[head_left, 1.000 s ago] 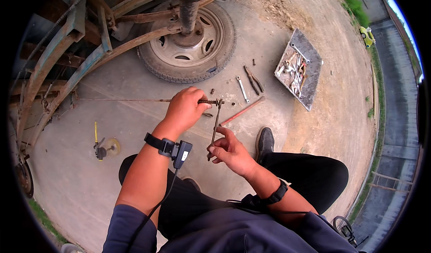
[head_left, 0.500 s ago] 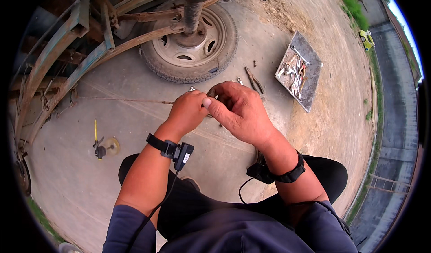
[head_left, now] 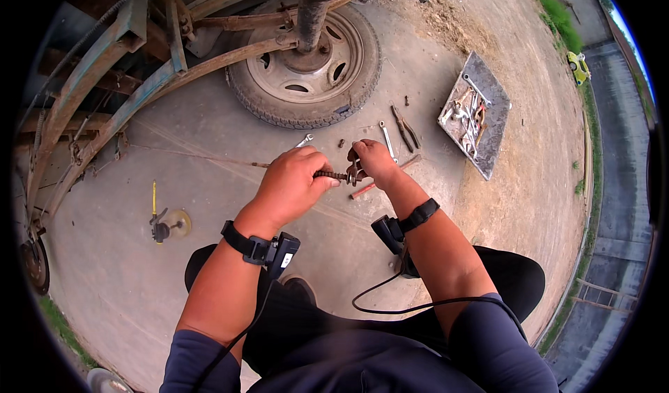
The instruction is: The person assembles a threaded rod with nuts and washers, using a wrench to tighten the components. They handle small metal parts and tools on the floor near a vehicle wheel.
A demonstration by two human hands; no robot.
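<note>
A long rusty cable (head_left: 209, 156) runs from the left over the concrete into my left hand (head_left: 289, 180), whose fingers are closed round it. Its ribbed, rusty end (head_left: 329, 175) sticks out toward the right. There it meets a small rusty metal fitting (head_left: 353, 175), pinched in the fingers of my right hand (head_left: 375, 162). Whether the two parts are joined I cannot tell. On the ground by my hands lie a wrench (head_left: 305, 141), a small rusty nut (head_left: 341, 143), another wrench (head_left: 387, 141), pliers (head_left: 404, 127) and a red bar (head_left: 362, 191), partly hidden under my right forearm.
A tyre on a rim (head_left: 303, 111) lies ahead beneath a rusty shaft. Rusty frame beams (head_left: 150, 86) fill the upper left. A metal tray (head_left: 496, 125) of hand tools stands at the right. A dark tool with a yellow handle (head_left: 155, 198) and a round disc sits left.
My hands have come apart, uncovering the ribbed cable end and the fitting between them. The right hand has shifted right and turned. The whole view has shifted slightly.
</note>
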